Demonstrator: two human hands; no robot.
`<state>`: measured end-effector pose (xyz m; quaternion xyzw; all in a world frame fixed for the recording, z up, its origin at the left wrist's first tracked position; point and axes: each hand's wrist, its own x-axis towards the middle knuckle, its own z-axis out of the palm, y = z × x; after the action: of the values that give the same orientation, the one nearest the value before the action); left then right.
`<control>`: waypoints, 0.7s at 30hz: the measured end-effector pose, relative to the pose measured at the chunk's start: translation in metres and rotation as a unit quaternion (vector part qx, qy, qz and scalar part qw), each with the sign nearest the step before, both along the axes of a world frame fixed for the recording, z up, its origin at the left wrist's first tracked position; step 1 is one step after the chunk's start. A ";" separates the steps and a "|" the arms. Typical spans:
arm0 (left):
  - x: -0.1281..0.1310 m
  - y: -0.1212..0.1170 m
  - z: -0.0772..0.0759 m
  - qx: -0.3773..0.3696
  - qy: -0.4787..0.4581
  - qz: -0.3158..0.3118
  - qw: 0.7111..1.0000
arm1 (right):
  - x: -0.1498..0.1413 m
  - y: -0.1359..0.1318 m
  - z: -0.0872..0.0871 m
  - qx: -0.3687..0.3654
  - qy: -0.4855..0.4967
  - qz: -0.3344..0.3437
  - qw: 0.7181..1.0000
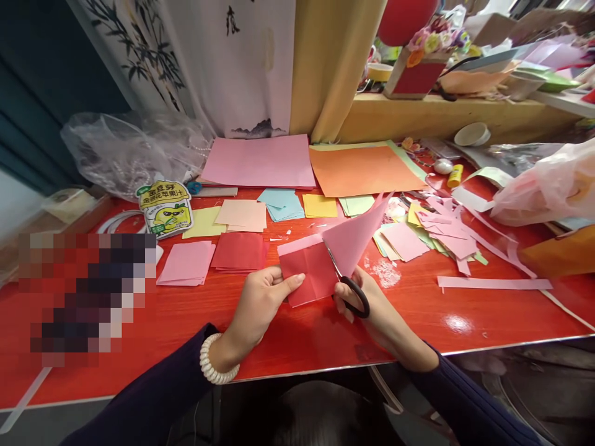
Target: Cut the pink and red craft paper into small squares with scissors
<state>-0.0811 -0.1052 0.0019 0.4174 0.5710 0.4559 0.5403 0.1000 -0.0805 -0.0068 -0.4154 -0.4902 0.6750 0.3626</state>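
My left hand (264, 303) pinches the left edge of a red paper square (309, 272), thumb on top. Behind the red square lies a sheet of pink paper (356, 238), its right part bent upward. My right hand (367, 306) grips black-handled scissors (357, 297), with fingers in the handle loops. The blades run along the right edge of the red square, between it and the raised pink paper. Left of my hands are a stack of red squares (239, 251) and a stack of pink squares (186, 263).
Large pink sheets (260, 161) and orange sheets (367, 168) lie at the back. Pink scraps (450, 229) are heaped to the right, near a pink strip (495, 283) and a yellow glue stick (455, 176). A printed pouch (165, 210) lies left. The table's front edge runs below my forearms.
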 end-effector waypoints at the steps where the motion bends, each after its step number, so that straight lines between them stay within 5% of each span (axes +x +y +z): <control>1: 0.000 0.000 0.000 0.004 0.001 0.004 1.000 | 0.000 0.000 0.000 0.003 0.000 0.002 1.000; 15: 0.002 -0.001 0.005 0.014 0.005 -0.009 1.000 | 0.004 0.003 0.006 0.015 0.055 0.057 0.997; 21: 0.000 -0.001 0.002 0.004 0.014 -0.015 1.000 | 0.003 0.005 0.003 -0.016 0.050 0.016 0.998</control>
<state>-0.0812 -0.1062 0.0036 0.4347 0.5705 0.4441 0.5369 0.1032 -0.0759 -0.0037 -0.3791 -0.4668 0.7086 0.3692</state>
